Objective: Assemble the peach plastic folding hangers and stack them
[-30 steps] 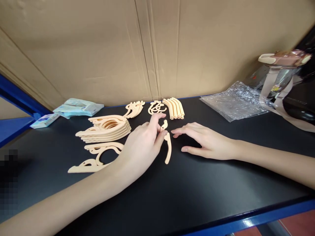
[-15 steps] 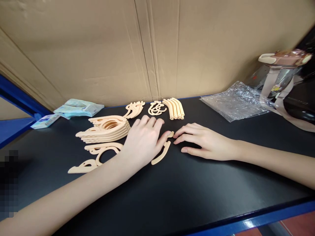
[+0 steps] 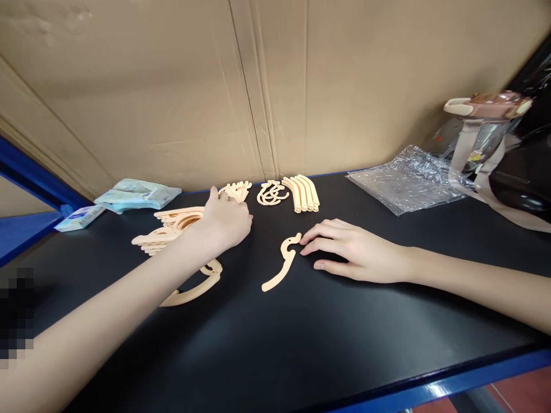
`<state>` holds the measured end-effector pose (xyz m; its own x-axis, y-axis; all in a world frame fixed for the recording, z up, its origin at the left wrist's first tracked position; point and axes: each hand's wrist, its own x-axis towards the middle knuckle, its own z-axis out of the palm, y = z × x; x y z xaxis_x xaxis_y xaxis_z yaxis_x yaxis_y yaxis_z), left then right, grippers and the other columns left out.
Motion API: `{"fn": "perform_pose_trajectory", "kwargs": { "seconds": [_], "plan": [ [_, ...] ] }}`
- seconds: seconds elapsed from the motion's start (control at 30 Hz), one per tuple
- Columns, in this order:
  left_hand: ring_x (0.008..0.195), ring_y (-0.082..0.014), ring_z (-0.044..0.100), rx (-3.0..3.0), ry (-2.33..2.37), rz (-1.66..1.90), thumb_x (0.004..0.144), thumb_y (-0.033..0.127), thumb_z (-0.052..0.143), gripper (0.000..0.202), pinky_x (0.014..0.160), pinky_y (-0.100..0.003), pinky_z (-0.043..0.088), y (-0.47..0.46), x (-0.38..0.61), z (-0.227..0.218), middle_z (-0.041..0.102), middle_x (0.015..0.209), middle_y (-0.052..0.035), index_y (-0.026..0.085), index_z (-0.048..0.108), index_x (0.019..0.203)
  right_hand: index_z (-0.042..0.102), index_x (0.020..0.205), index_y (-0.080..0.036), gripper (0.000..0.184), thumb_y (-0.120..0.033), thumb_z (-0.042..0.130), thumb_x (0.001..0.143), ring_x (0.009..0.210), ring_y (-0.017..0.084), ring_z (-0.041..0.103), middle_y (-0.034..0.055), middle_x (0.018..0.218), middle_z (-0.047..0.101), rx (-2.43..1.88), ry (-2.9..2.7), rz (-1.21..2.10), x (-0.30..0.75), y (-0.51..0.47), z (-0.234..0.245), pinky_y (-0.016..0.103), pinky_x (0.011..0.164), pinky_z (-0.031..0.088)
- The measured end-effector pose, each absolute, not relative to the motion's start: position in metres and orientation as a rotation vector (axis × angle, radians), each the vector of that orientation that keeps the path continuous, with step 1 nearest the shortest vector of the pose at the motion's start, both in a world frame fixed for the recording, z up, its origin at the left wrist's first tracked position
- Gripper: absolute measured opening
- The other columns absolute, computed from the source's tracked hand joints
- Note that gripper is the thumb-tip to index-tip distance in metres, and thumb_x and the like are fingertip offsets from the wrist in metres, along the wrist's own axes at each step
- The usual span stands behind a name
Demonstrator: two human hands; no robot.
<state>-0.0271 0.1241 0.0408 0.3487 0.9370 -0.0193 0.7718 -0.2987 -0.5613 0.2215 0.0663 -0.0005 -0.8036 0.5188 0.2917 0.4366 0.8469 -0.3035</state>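
A single beige curved plastic piece [image 3: 282,263] with a hooked end lies on the black tabletop [image 3: 301,344]. My right hand [image 3: 357,251] rests flat and open beside it, fingertips at its hooked end. My left hand [image 3: 224,221] is stretched out to the back, over a stack of larger beige arched pieces [image 3: 166,226]. Its fingers are curled at a small pile of wavy beige pieces [image 3: 237,189]; what they grip is hidden. One more large arched piece [image 3: 196,287] lies partly under my left forearm.
Against the cardboard back wall lie a looped beige piece [image 3: 271,193] and a row of curved beige strips [image 3: 305,192]. Blue packets [image 3: 136,193] sit at the far left, a crumpled clear bag [image 3: 407,179] and a bottle with a strap [image 3: 482,129] at the right. The blue table edge [image 3: 451,381] runs along the front.
My left hand let go of the single curved piece, which now lies flat, and moved back and left to the small pile. My right hand stayed put.
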Motion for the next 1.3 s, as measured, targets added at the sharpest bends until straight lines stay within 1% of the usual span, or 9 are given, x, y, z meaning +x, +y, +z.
{"fn": "perform_pose_trajectory", "kwargs": {
  "seconds": [0.37, 0.53, 0.67, 0.8, 0.87, 0.93, 1.0, 1.1, 1.3],
  "plan": [
    [0.101, -0.0329, 0.064, -2.173, -1.468, 0.461, 0.092, 0.034, 0.038, 0.042, 0.098, -0.047, 0.036, 0.118, -0.026, 0.043, 0.075, 0.098, -0.0170, 0.016, 0.075, 0.083, 0.061, 0.118, -0.019, 0.028, -0.033, 0.047, 0.099, 0.112, 0.022, 0.057, 0.0105, 0.124, 0.061, -0.706, -2.664, 0.294, 0.222, 0.067, -0.002, 0.043, 0.098, 0.044],
    [0.098, -0.0345, 0.064, -2.165, -1.490, 0.388, 0.093, 0.035, 0.042, 0.041, 0.090, -0.045, 0.040, 0.112, -0.028, 0.043, 0.073, 0.098, -0.0199, 0.012, 0.074, 0.085, 0.062, 0.118, -0.019, 0.028, -0.034, 0.046, 0.100, 0.112, 0.022, 0.056, 0.0100, 0.124, 0.061, -0.704, -2.659, 0.289, 0.222, 0.067, -0.003, 0.042, 0.099, 0.044],
    [0.095, -0.0347, 0.065, -2.144, -1.501, 0.257, 0.096, 0.034, 0.038, 0.045, 0.089, -0.045, 0.040, 0.107, -0.024, 0.048, 0.071, 0.101, -0.0218, 0.007, 0.073, 0.091, 0.062, 0.117, -0.017, 0.028, -0.033, 0.046, 0.100, 0.111, 0.022, 0.056, 0.0103, 0.123, 0.061, -0.700, -2.659, 0.290, 0.222, 0.067, -0.002, 0.042, 0.098, 0.044],
    [0.096, -0.0356, 0.064, -2.115, -1.489, 0.123, 0.098, 0.031, 0.033, 0.046, 0.086, -0.045, 0.041, 0.097, -0.020, 0.054, 0.070, 0.106, -0.0218, 0.003, 0.069, 0.102, 0.062, 0.117, -0.019, 0.028, -0.034, 0.046, 0.100, 0.112, 0.022, 0.056, 0.0099, 0.123, 0.061, -0.706, -2.660, 0.304, 0.222, 0.067, -0.002, 0.042, 0.099, 0.044],
    [0.097, -0.0349, 0.065, -2.122, -1.405, -0.041, 0.099, 0.027, 0.032, 0.044, 0.084, -0.044, 0.042, 0.088, -0.023, 0.052, 0.069, 0.111, -0.0206, 0.001, 0.065, 0.112, 0.062, 0.117, -0.019, 0.028, -0.034, 0.047, 0.100, 0.113, 0.022, 0.055, 0.0098, 0.124, 0.061, -0.712, -2.659, 0.309, 0.222, 0.067, -0.002, 0.041, 0.100, 0.043],
    [0.099, -0.0311, 0.066, -2.171, -1.196, -0.260, 0.100, 0.020, 0.034, 0.039, 0.082, -0.042, 0.044, 0.077, -0.031, 0.045, 0.068, 0.121, -0.0160, 0.003, 0.061, 0.122, 0.062, 0.117, -0.018, 0.028, -0.034, 0.047, 0.100, 0.113, 0.021, 0.055, 0.0097, 0.124, 0.060, -0.715, -2.660, 0.309, 0.222, 0.066, -0.002, 0.040, 0.100, 0.042],
    [0.094, -0.0255, 0.068, -2.209, -0.946, -0.420, 0.097, 0.011, 0.039, 0.033, 0.080, -0.039, 0.045, 0.065, -0.041, 0.036, 0.069, 0.123, -0.0120, 0.007, 0.062, 0.119, 0.062, 0.117, -0.018, 0.027, -0.033, 0.048, 0.099, 0.112, 0.021, 0.056, 0.0094, 0.123, 0.061, -0.716, -2.657, 0.296, 0.222, 0.066, -0.002, 0.040, 0.099, 0.042],
    [0.092, -0.0218, 0.069, -2.239, -0.663, -0.491, 0.091, 0.000, 0.048, 0.032, 0.081, -0.036, 0.047, 0.051, -0.051, 0.026, 0.071, 0.120, -0.0094, 0.009, 0.063, 0.118, 0.063, 0.115, -0.017, 0.026, -0.032, 0.050, 0.098, 0.109, 0.021, 0.057, 0.0088, 0.120, 0.063, -0.751, -2.630, 0.254, 0.223, 0.066, -0.003, 0.040, 0.097, 0.042],
    [0.076, -0.0181, 0.070, -2.236, -0.533, -0.447, 0.090, -0.002, 0.050, 0.026, 0.067, -0.033, 0.050, 0.044, -0.048, 0.024, 0.076, 0.104, -0.0067, 0.007, 0.068, 0.105, 0.062, 0.113, -0.017, 0.025, -0.033, 0.049, 0.099, 0.104, 0.021, 0.058, 0.0083, 0.118, 0.064, -0.805, -2.607, 0.193, 0.222, 0.067, -0.004, 0.038, 0.093, 0.042]
  ]
}}
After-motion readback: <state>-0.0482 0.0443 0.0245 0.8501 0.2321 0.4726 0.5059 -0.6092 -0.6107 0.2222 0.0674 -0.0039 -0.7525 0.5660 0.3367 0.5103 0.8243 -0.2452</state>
